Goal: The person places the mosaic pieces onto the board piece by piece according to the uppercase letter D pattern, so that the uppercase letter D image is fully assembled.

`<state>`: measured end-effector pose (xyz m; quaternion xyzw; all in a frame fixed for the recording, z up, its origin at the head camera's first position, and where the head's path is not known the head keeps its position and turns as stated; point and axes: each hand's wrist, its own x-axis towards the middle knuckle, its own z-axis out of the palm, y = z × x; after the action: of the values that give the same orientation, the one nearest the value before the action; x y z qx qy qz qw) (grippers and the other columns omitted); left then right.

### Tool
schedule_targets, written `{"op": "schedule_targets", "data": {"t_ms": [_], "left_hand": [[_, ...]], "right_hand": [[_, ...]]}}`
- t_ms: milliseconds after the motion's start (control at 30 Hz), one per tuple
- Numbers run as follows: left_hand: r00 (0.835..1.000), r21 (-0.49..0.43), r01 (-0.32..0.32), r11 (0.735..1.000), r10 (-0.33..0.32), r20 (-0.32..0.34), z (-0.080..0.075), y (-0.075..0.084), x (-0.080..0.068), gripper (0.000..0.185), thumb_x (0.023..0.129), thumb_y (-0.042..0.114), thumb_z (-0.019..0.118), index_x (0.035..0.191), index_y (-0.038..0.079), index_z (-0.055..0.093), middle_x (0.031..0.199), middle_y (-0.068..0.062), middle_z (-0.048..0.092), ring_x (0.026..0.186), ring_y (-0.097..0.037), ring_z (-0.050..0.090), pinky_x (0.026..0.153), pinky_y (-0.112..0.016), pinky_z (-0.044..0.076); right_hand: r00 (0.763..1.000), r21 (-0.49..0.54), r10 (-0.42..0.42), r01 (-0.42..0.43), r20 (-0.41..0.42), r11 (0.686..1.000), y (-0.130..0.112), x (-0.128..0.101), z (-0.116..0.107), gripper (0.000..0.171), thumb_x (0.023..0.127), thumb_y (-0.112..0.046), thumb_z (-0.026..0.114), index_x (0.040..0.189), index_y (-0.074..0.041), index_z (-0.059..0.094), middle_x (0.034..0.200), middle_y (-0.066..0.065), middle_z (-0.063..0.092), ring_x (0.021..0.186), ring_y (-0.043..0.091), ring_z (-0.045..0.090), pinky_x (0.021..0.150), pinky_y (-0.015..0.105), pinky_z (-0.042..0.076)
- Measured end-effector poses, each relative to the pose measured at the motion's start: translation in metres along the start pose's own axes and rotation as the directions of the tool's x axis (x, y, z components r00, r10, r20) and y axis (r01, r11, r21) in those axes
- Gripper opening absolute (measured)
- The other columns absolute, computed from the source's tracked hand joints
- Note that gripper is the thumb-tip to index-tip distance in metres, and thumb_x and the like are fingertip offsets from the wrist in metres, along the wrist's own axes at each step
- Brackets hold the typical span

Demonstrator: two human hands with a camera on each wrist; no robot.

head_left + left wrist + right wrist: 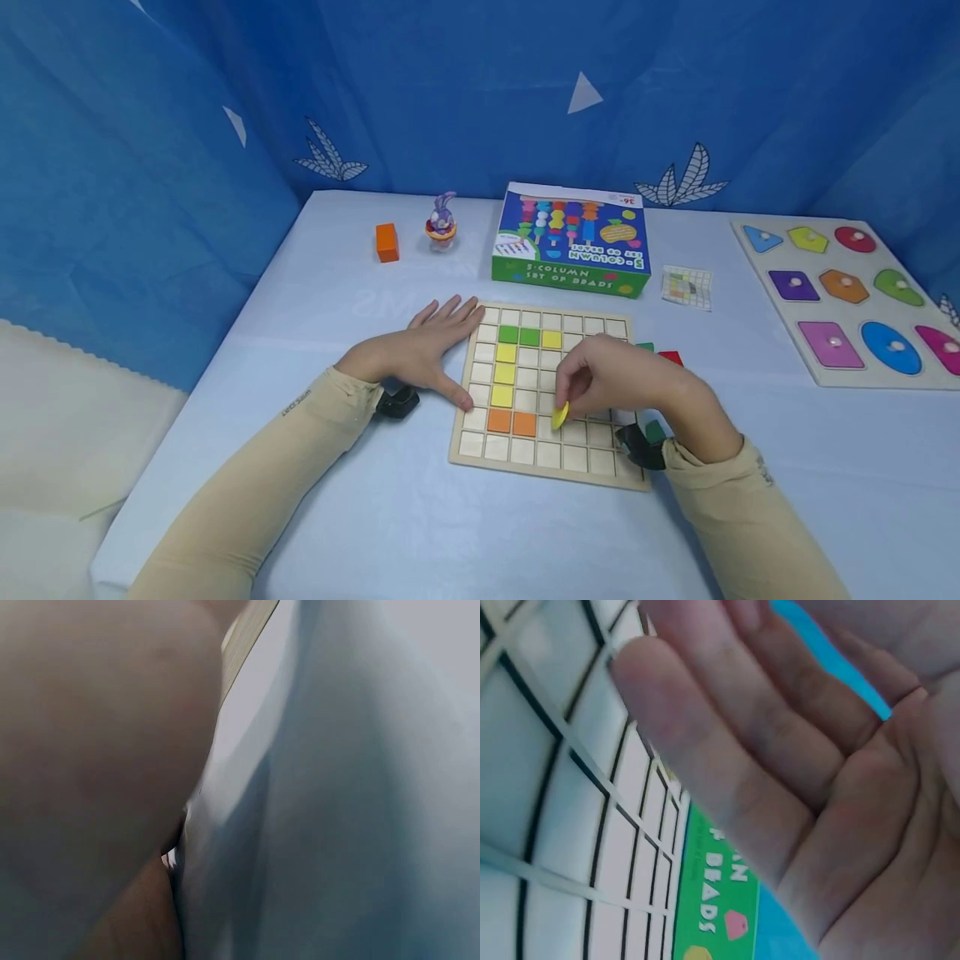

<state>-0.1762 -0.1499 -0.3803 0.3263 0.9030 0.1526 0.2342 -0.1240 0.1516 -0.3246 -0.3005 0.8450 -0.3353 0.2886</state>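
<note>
Yellow tile [560, 415] pinched by right hand [622, 379]; left hand [420, 354] spread flat against board [547, 457].

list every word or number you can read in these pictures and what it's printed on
"5-COLUMN SET OF BEADS": on the top of the bead box, upside down in the head view.
"SET OF BEADS": on the box's green front side; in the right wrist view only "BEADS" reads clearly.
"36": on the box's top corner, with a small sign after it too small to read.
Print on the left sleeve and the right sleeve: too small to read.
</note>
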Motion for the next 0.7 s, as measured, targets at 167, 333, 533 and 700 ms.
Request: {"op": "schedule_targets", "data": {"t_ms": [167, 333, 533, 700], "left_hand": [[1.000, 0.006, -0.003, 1.000, 0.003, -0.002, 0.000, 0.000, 0.000, 0.144, 0.061, 0.087, 0.070, 0.162, 0.016, -0.002, 0.166, -0.001, -0.012, 0.150, -0.019, -0.020, 0.118, -0.039, -0.016], [1.000, 0.015, 0.000, 1.000, 0.000, -0.003, 0.000, 0.000, 0.001, 0.144, 0.060, 0.088, 0.069, 0.162, 0.016, -0.002, 0.166, 0.000, -0.012, 0.150, -0.018, -0.020, 0.118, -0.038, -0.017], [1.000, 0.018, 0.003, 1.000, -0.003, 0.000, -0.001, 0.000, 0.002, 0.144, 0.060, 0.088, 0.069, 0.163, 0.017, -0.002, 0.166, 0.000, -0.012, 0.150, -0.018, -0.020, 0.118, -0.038, -0.017], [1.000, 0.012, -0.001, 1.000, 0.001, -0.003, -0.001, -0.001, 0.001, 0.144, 0.060, 0.088, 0.070, 0.163, 0.017, -0.002, 0.166, 0.000, -0.012, 0.150, -0.018, -0.020, 0.118, -0.039, -0.017]], "right_hand": [[1.000, -0.009, 0.010, -0.010, -0.003, 1.000, -0.001, 0.005, 0.007, 0.020, 0.078, -0.001, 0.086, 0.076, -0.019, 0.077, 0.078, -0.009, 0.071, 0.071, 0.013, 0.065, 0.069, 0.029, 0.059], [1.000, -0.039, 0.016, -0.015, 0.024, 0.999, -0.002, 0.010, 0.013, 0.024, 0.078, 0.003, 0.084, 0.073, -0.020, 0.077, 0.076, -0.010, 0.070, 0.068, 0.013, 0.062, 0.067, 0.030, 0.057], [0.998, -0.081, 0.048, -0.045, 0.040, 0.996, -0.004, 0.011, 0.015, 0.027, 0.076, 0.005, 0.084, 0.074, -0.021, 0.076, 0.077, -0.010, 0.069, 0.069, 0.013, 0.062, 0.067, 0.029, 0.057], [0.995, -0.088, 0.075, -0.069, 0.068, 0.994, -0.004, 0.009, 0.015, 0.025, 0.073, 0.000, 0.088, 0.080, -0.021, 0.075, 0.078, -0.008, 0.068, 0.071, 0.014, 0.062, 0.067, 0.029, 0.057]]}}
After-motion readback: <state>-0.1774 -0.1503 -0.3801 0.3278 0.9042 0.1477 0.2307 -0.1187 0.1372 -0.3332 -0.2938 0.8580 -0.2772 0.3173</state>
